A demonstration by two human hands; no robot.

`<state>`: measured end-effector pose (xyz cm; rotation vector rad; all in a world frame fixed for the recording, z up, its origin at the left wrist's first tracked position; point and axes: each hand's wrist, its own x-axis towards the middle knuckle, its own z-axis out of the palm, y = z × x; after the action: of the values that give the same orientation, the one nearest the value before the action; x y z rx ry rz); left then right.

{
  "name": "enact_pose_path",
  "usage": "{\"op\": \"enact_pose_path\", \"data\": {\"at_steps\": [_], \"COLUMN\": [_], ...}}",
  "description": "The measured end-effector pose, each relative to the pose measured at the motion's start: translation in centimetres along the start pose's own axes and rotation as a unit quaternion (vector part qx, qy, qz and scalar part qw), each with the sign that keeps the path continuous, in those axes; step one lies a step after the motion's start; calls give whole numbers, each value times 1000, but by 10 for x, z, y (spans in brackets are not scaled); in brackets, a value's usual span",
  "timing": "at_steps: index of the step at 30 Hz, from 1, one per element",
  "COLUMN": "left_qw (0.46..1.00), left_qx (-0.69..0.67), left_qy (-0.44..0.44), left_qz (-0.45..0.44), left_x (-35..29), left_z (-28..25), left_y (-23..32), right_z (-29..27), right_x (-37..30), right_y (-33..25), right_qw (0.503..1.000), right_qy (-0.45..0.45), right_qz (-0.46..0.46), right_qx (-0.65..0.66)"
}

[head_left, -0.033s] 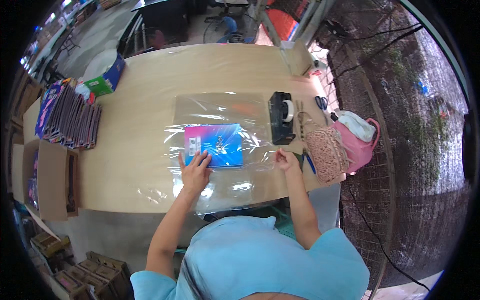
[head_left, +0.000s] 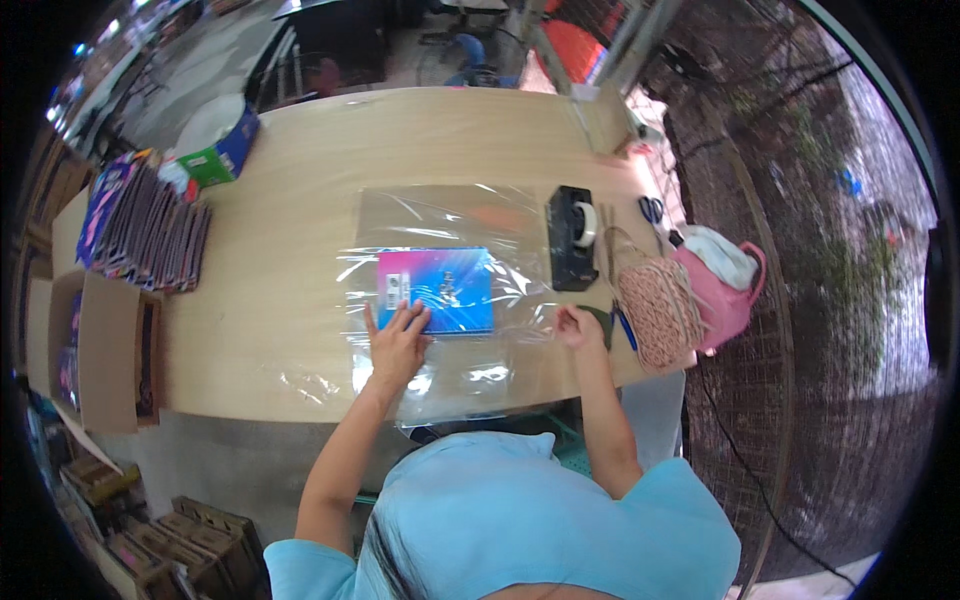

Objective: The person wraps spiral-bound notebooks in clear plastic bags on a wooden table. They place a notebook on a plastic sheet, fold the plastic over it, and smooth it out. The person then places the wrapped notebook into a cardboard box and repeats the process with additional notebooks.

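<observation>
Left hand [head_left: 398, 342] is lying flat, pinning the book [head_left: 437, 290] at twelve o'clock. Right hand [head_left: 578, 327] is pinching the plastic wrap [head_left: 450, 215]'s three o'clock edge; folding it over seems next.

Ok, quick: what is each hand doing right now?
Left hand: open, flat on the book.
Right hand: closed, pinching the plastic sheet.
</observation>
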<state>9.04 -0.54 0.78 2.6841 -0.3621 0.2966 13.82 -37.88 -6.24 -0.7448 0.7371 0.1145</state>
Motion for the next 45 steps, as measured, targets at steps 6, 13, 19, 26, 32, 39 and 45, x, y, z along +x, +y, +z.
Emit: {"op": "enact_pose_path", "data": {"at_steps": [6,13,19,26,32,39,45], "left_qw": [1000,1000,997,861,352,779,897], "left_qx": [-1,-15,40,-222,-816,-511,-403], "left_qy": [12,6,-58,159,-36,286,146], "left_qz": [1,9,-9,-429,-457,-223,-111], "left_x": [-4,0,8,-99,-18,-21,-31], "left_z": [6,7,-30,-40,38,8,-15], "left_y": [-3,-10,-5,-77,23,83,48], "right_z": [202,196,176,228,263,239,85], "right_x": [-141,-66,-79,-114,76,-65,-1], "right_y": [-1,91,81,25,93,32,86], "right_qw": [794,545,513,532,267,677,804], "right_qy": [-249,-85,-89,-214,-317,-357,-249], "right_qz": [-213,-234,-257,-264,-377,-268,-281], "right_qx": [-511,-800,-814,-776,-828,-585,-461]}}
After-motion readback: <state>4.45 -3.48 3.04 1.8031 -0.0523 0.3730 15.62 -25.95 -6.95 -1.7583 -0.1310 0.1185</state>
